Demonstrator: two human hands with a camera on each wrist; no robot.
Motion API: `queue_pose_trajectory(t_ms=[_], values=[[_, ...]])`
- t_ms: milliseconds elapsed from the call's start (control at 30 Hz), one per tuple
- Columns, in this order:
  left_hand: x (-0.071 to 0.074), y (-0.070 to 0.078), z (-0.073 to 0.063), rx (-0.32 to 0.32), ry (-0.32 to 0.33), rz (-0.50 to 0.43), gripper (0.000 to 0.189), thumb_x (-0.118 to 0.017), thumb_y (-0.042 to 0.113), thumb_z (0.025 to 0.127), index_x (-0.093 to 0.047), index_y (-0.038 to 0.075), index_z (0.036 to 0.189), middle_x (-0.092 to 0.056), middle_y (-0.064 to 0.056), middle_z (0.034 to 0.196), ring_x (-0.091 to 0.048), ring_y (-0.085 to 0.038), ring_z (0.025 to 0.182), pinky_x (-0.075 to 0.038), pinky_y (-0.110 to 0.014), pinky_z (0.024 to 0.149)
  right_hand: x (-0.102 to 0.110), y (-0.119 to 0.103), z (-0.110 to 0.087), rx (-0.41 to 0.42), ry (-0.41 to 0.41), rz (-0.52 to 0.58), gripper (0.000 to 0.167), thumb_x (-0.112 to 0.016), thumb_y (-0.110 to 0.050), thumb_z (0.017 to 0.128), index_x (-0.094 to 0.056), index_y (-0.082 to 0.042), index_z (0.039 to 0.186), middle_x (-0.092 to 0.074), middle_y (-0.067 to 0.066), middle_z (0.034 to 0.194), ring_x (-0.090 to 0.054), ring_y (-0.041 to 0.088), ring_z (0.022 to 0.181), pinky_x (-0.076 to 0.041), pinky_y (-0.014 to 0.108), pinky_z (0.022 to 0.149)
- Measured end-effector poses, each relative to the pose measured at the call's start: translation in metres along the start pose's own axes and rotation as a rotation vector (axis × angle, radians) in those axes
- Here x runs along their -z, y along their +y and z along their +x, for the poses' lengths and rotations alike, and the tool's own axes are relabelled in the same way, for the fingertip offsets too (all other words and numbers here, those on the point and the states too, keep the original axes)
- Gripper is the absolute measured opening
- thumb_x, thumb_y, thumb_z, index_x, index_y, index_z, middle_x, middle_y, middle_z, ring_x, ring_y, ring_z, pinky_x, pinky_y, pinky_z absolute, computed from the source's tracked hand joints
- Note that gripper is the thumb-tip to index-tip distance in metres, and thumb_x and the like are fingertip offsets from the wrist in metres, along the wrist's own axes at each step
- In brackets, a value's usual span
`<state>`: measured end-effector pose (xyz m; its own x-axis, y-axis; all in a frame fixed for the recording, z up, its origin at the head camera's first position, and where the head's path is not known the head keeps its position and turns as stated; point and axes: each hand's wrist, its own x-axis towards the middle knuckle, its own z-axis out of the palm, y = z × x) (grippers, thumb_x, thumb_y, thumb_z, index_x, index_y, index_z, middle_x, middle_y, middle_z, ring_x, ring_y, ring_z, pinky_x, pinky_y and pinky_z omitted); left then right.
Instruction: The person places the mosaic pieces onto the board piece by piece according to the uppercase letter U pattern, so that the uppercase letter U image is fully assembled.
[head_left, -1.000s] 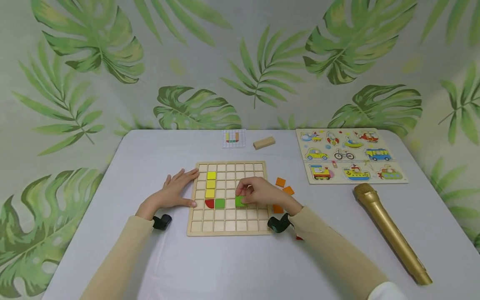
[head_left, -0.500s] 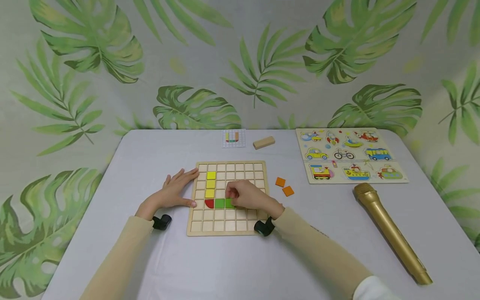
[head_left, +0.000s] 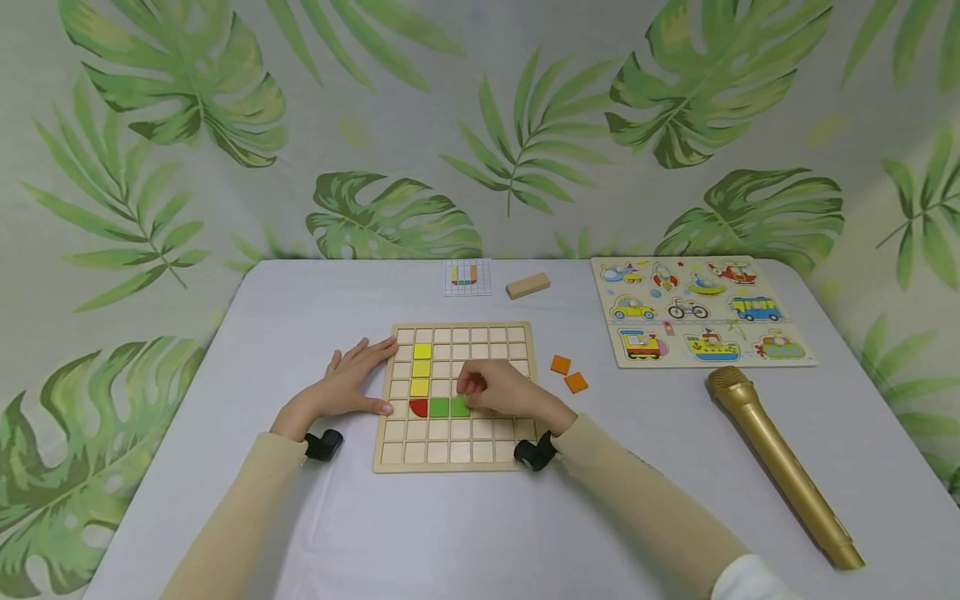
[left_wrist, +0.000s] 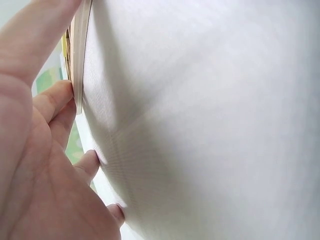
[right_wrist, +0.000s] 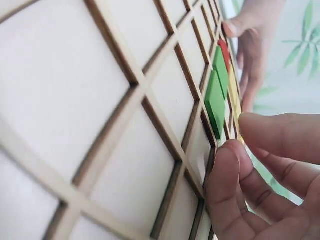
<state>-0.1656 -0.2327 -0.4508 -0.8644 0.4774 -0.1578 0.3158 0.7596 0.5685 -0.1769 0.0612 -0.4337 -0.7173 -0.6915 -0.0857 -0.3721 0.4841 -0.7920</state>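
Note:
A wooden grid board (head_left: 450, 467) lies on the table. In its cells sit several yellow tiles (head_left: 422, 368) in a column, a red quarter-round tile (head_left: 419, 407) below them, and two green tiles (head_left: 440, 407) side by side to its right. My left hand (head_left: 341, 385) rests along the board's left edge, thumb and fingertips at the frame. My right hand (head_left: 501, 388) is over the board just right of the second green tile (right_wrist: 215, 107). In the right wrist view its bent fingers (right_wrist: 280, 135) and thumb hold nothing, close beside that tile.
Two orange tiles (head_left: 576, 382) lie right of the board. Behind it are a pattern card (head_left: 467, 277) and a wooden block (head_left: 528, 286). A vehicle puzzle board (head_left: 705, 312) lies at the back right, a gold microphone (head_left: 783, 467) in front of it.
My right hand has carried the second green tile left into the cell beside the first, let go, and shifted slightly right. Its arm now covers tiles seen earlier. My left hand has stayed put.

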Motion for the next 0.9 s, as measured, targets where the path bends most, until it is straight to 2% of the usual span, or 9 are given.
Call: queue_pose_trajectory(t_ms=[167, 333, 500, 700, 900], values=[[-0.001, -0.001, 0.001, 0.01, -0.006, 0.009, 0.103, -0.079, 0.045, 0.075, -0.022, 0.009, 0.153, -0.014, -0.008, 0.159, 0.003, -0.04, 0.143, 0.009, -0.066, 0.104, 0.012, 0.009, -0.006, -0.018, 0.008, 0.085, 0.008, -0.066, -0.002, 0.086, -0.064, -0.004, 0.094, -0.06, 0.0, 0.085, -0.055, 0.013, 0.077, -0.047, 0.026, 0.072], [-0.001, -0.001, 0.001, 0.008, -0.009, 0.005, 0.103, -0.079, 0.045, 0.075, -0.022, 0.009, 0.153, -0.014, -0.009, 0.159, 0.003, -0.041, 0.143, 0.009, -0.067, 0.104, 0.025, 0.018, -0.018, -0.013, 0.031, 0.156, 0.008, -0.067, -0.005, 0.088, -0.064, -0.002, 0.095, -0.061, 0.003, 0.085, -0.055, 0.016, 0.075, -0.046, 0.027, 0.07], [0.0, -0.001, 0.0, 0.003, -0.008, 0.005, 0.103, -0.079, 0.045, 0.075, -0.022, 0.009, 0.153, -0.014, -0.009, 0.159, 0.003, -0.041, 0.142, 0.009, -0.067, 0.104, 0.038, 0.026, -0.035, -0.033, 0.049, 0.207, 0.01, -0.066, -0.005, 0.088, -0.064, 0.002, 0.096, -0.061, 0.006, 0.085, -0.054, 0.019, 0.075, -0.045, 0.026, 0.068], [-0.001, -0.001, 0.0, 0.0, 0.002, 0.005, 0.103, -0.079, 0.044, 0.075, -0.023, 0.008, 0.153, -0.014, -0.01, 0.159, 0.002, -0.042, 0.142, 0.009, -0.067, 0.104, 0.052, 0.038, -0.058, -0.077, 0.049, 0.259, 0.014, -0.063, -0.007, 0.091, -0.063, 0.004, 0.1, -0.061, 0.007, 0.089, -0.056, 0.023, 0.08, -0.048, 0.028, 0.071], [0.0, 0.0, 0.0, 0.004, 0.004, 0.004, 0.102, -0.079, 0.044, 0.075, -0.023, 0.008, 0.153, -0.014, -0.01, 0.159, 0.002, -0.041, 0.142, 0.009, -0.067, 0.104, 0.064, 0.052, -0.08, -0.118, 0.038, 0.323, 0.018, -0.061, -0.009, 0.093, -0.061, 0.006, 0.104, -0.062, 0.017, 0.094, -0.056, 0.023, 0.081, -0.049, 0.03, 0.072]])
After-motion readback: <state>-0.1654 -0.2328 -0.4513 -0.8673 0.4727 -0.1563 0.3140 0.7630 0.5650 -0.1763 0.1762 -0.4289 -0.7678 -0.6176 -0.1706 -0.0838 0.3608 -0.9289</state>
